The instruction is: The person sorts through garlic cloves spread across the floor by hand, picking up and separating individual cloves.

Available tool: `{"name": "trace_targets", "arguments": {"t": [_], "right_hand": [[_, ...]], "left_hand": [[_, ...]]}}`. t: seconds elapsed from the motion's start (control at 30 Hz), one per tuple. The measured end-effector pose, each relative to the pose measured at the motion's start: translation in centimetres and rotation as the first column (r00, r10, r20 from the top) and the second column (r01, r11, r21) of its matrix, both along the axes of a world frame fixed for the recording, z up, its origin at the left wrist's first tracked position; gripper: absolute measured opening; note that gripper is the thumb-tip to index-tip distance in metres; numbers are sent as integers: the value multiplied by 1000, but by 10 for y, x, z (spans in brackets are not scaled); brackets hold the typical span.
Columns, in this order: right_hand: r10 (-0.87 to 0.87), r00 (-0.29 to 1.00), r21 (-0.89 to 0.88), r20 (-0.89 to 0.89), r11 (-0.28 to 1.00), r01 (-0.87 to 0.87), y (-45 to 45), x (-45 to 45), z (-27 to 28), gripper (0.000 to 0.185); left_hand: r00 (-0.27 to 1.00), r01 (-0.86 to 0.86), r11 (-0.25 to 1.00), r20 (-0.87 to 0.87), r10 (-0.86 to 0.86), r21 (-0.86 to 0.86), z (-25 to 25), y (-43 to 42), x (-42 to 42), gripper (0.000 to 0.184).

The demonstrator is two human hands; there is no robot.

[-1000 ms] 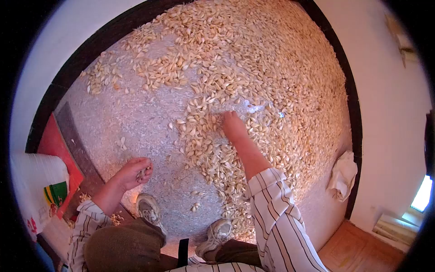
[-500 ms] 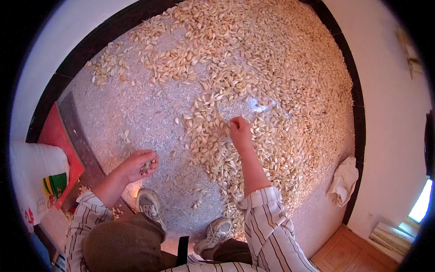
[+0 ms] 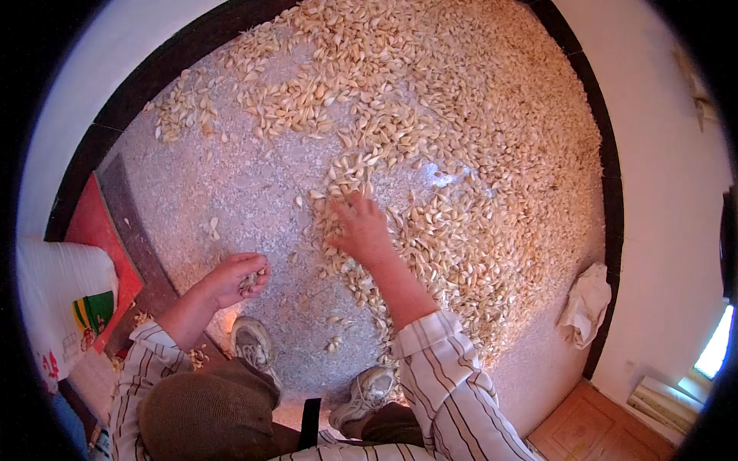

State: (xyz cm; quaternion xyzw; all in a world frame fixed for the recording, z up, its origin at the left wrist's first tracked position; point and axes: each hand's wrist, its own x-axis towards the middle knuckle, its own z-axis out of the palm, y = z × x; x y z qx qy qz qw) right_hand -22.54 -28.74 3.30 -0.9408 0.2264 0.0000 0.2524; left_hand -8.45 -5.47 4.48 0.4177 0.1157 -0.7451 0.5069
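Garlic cloves (image 3: 477, 253) right under my right hand (image 3: 361, 229), its fingers spread loosely over the floor (image 3: 223, 177): teardrop shapes, papery skins, far too many for me to count! My left hand (image 3: 234, 279) curls around several small pieces (image 3: 251, 283), exact number hidden. Outward, speckled, flake-strewn ground, then two scuffed, laced shoes (image 3: 254, 344), one shiny plastic bag (image 3: 65, 269), one crumpled pale bundle (image 3: 587, 303) near the wall (image 3: 653, 230).

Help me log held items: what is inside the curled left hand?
Small bits, too unclear to identify, show in the left hand near the curled fingers; anything deeper is covered.
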Motion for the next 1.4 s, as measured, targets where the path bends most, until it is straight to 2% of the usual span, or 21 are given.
{"name": "trace_targets", "arguments": {"t": [0.03,0.07,0.17,0.23,0.3,0.4,0.47,0.5,0.57,0.6,0.7,0.93,1.0,1.03,1.1,1.13,1.2,1.27,1.3,1.37,1.4], "right_hand": [[118,992,-40,-48,992,-120,8,1,1,40],[118,992,-38,-46,992,-120,9,-1,1,40],[160,970,-11,-184,986,-165,9,-14,-10,31],[130,981,31,-146,991,-126,-4,-37,-30,20],[127,977,-44,-171,990,-136,-25,-62,-48,12],[58,962,-53,-267,996,-75,-56,-73,-15,11],[-113,953,-93,-283,992,90,-72,-79,-3,17],[-112,952,-91,-283,992,90,-78,-81,3,17],[-208,966,32,-151,976,215,-86,-83,12,15],[-233,966,36,-109,971,238,-86,-81,18,16],[-274,945,47,-179,957,287,-85,-77,21,14],[-266,963,55,-49,962,269,-83,-77,8,9],[-147,986,-54,-80,988,143,-84,-72,5,13],[-147,986,-52,-79,988,143,-81,-68,4,13],[-145,988,-316,47,936,153,-69,-55,-1,23],[-135,991,-392,1,911,125,-61,-46,-4,26],[-15,999,-265,50,964,28,-47,-26,-12,27],[38,998,-39,40,999,-36,-27,-4,-21,19],[39,998,-37,42,999,-37,-17,7,-24,19],[1,1000,110,-25,994,1,1,25,-28,17],[3,1000,114,-23,994,0,8,31,-33,17]], "left_hand": [[1000,1,1000,2,-1,3,-1,1,1,23],[1000,-11,1000,1,11,-4,-2,2,1,23],[1000,-31,999,1,31,-18,0,4,5,23],[999,-45,999,-3,45,-23,0,7,5,24],[999,-52,999,1,52,-12,-3,9,4,24],[999,-37,999,30,37,-11,-8,9,1,23],[999,-31,999,25,31,-23,-7,7,2,23],[999,-22,999,24,23,-37,-7,6,3,23],[999,-32,999,28,32,-11,-6,5,3,24],[999,-42,999,29,41,11,-6,4,3,25],[999,-39,999,16,39,12,-3,4,3,24],[999,-47,999,9,47,3,-3,5,1,23],[998,-61,997,14,61,38,-3,5,0,22],[998,-61,997,15,60,40,-3,5,0,22],[999,-47,998,-2,47,34,-5,5,1,22],[999,-47,998,-1,47,35,-5,4,1,22],[999,-44,999,5,44,29,-3,3,2,22],[999,-44,998,2,44,39,-3,2,2,22],[999,-45,998,-1,45,48,-3,3,2,21],[999,-51,998,2,51,31,-3,3,2,21],[998,-55,998,3,55,11,-3,4,2,22]]}}
